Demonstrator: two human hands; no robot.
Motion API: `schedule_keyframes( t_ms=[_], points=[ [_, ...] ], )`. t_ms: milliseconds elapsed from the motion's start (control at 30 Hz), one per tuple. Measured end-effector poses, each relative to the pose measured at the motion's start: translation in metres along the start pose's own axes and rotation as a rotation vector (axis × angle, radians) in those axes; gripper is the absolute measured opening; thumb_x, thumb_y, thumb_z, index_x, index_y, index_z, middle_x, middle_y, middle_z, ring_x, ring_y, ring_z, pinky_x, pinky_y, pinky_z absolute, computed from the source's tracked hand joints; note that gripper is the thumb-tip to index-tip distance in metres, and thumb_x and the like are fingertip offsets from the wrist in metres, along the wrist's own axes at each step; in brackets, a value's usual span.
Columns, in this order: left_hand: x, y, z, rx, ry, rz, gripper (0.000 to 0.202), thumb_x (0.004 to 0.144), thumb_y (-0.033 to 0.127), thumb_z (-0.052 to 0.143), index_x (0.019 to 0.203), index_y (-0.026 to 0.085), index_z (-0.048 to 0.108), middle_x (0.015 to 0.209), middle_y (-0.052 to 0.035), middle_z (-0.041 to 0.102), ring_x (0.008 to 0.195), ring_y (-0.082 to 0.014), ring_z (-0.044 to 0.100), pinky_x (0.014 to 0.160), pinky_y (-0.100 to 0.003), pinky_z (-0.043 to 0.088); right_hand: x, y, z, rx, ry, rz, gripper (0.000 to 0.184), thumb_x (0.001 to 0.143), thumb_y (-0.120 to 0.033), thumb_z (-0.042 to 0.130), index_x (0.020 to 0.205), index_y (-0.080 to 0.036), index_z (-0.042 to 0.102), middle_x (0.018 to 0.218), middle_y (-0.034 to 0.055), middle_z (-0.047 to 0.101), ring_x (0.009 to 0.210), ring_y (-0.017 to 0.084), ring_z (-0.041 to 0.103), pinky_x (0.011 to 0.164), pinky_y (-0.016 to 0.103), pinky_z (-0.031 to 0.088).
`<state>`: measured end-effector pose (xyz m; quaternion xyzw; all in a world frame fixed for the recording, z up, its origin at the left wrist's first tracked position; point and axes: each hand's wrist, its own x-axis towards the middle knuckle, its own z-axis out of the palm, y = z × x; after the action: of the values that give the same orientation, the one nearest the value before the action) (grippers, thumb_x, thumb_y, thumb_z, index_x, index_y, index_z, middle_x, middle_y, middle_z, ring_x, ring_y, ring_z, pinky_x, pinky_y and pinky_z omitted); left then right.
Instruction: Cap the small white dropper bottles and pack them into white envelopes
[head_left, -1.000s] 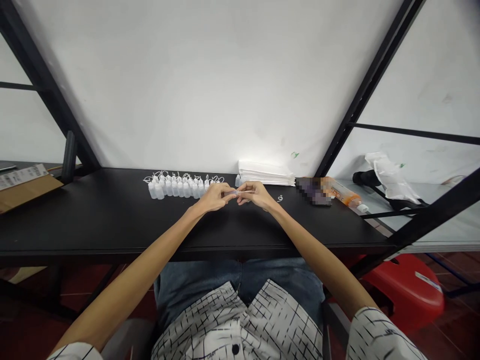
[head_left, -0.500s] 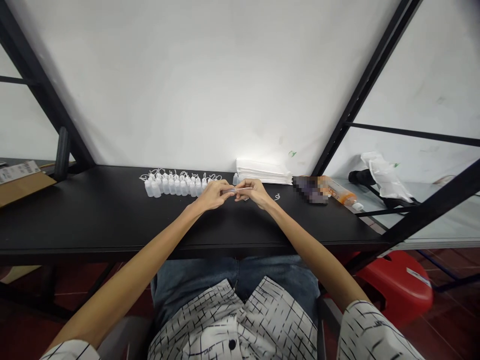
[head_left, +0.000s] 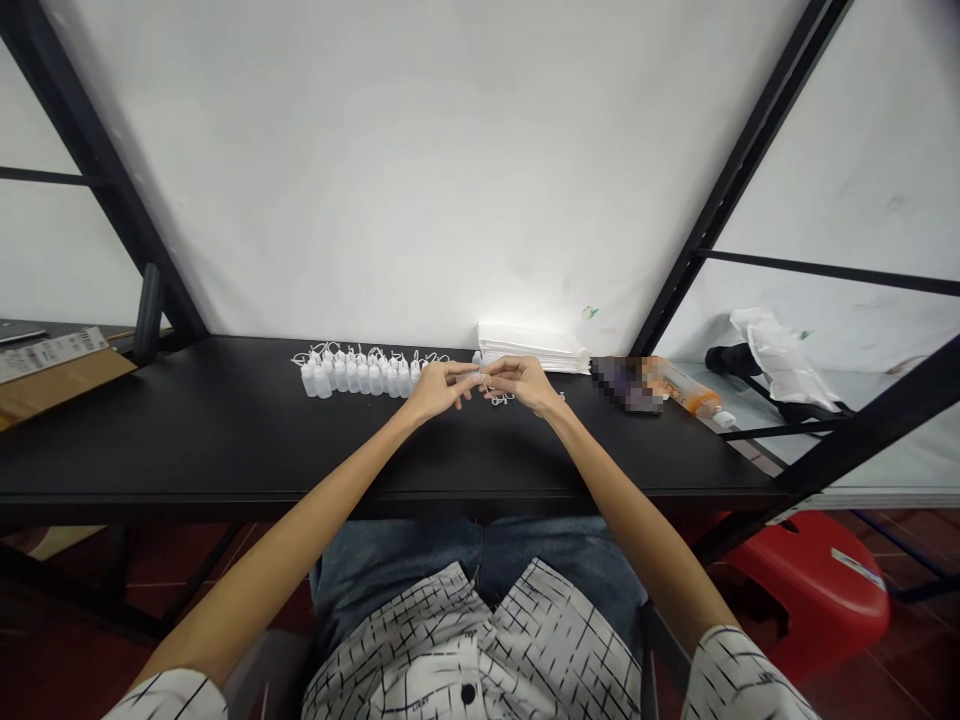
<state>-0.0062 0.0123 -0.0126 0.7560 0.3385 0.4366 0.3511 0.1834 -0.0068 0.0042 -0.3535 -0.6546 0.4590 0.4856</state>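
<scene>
so, your left hand [head_left: 442, 392] and right hand [head_left: 525, 383] pinch small clear piece [head_left: 475, 376]; slack cord [head_left: 499, 398] could snag bottles [head_left: 352, 378].

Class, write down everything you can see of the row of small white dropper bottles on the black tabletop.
The row of small dropper bottles stands upright on the black tabletop, close together and apparently touching. They look like translucent white plastic, with rounded bodies narrowing to slim tips. Thin white cords curl in loops above them, tangled too finely to follow one by one. The person's left hand is at the row's right end, though whether it touches a bottle cannot be told. A white wall rises behind.
</scene>
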Motion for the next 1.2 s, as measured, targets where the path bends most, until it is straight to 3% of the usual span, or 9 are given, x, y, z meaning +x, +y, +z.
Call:
schedule_keyframes(
  t_ms=[167, 400, 700, 1033, 1200],
  points=[
    [0.001, 0.001, -0.001, -0.167, -0.071, -0.093, 0.036, 0.084, 0.043, 0.067, 0.096, 0.010, 0.075, 0.073, -0.0089, 0.069, 0.051, -0.0121, 0.059, 0.039, -0.023, 0.048, 0.000, 0.002, 0.003, -0.030, -0.026, -0.004, 0.038, 0.059, -0.040, 0.086, 0.082, -0.014, 0.072, 0.074, 0.0054, 0.072, 0.074, 0.019, 0.070, 0.070, 0.035, 0.061],
    [-0.001, 0.007, -0.002, -0.172, -0.073, -0.108, 0.033, 0.081, 0.039, 0.070, 0.093, 0.008, 0.075, 0.052, 0.0004, 0.058, 0.041, -0.0084, 0.053, 0.039, -0.020, 0.047, 0.001, 0.006, 0.004, -0.017, -0.012, -0.011, 0.035, 0.061, -0.036, 0.085, 0.083, -0.013, 0.071, 0.073, 0.0050, 0.070, 0.074, 0.019, 0.070, 0.068, 0.033, 0.062],
    [-0.003, 0.001, -0.003, -0.157, -0.048, -0.015, 0.032, 0.078, 0.037, 0.073, 0.094, 0.009, 0.075, 0.054, 0.0007, 0.059, 0.044, -0.0093, 0.054, 0.044, -0.022, 0.048, 0.004, 0.016, 0.005, 0.033, -0.068, -0.009, 0.041, 0.064, -0.044, 0.084, 0.087, -0.014, 0.066, 0.069, 0.0042, 0.071, 0.071, 0.020, 0.072, 0.064, 0.032, 0.062],
    [-0.003, -0.008, -0.002, -0.125, -0.039, 0.119, 0.034, 0.074, 0.040, 0.076, 0.093, 0.012, 0.076, 0.080, -0.0047, 0.066, 0.052, -0.0096, 0.060, 0.050, -0.026, 0.054, 0.002, 0.015, 0.003, 0.077, -0.070, -0.001, 0.039, 0.062, -0.037, 0.087, 0.081, -0.011, 0.066, 0.066, 0.0047, 0.071, 0.068, 0.019, 0.072, 0.069, 0.034, 0.062],
    [-0.003, -0.014, -0.001, -0.112, 0.003, 0.155, 0.032, 0.071, 0.038, 0.078, 0.091, 0.014, 0.078, 0.083, -0.0052, 0.067, 0.057, -0.0117, 0.062, 0.056, -0.028, 0.056, 0.002, 0.019, 0.006, 0.103, -0.042, 0.004, 0.039, 0.058, -0.036, 0.089, 0.078, -0.012, 0.065, 0.066, 0.0046, 0.071, 0.066, 0.018, 0.071, 0.068, 0.034, 0.062]
  ],
)
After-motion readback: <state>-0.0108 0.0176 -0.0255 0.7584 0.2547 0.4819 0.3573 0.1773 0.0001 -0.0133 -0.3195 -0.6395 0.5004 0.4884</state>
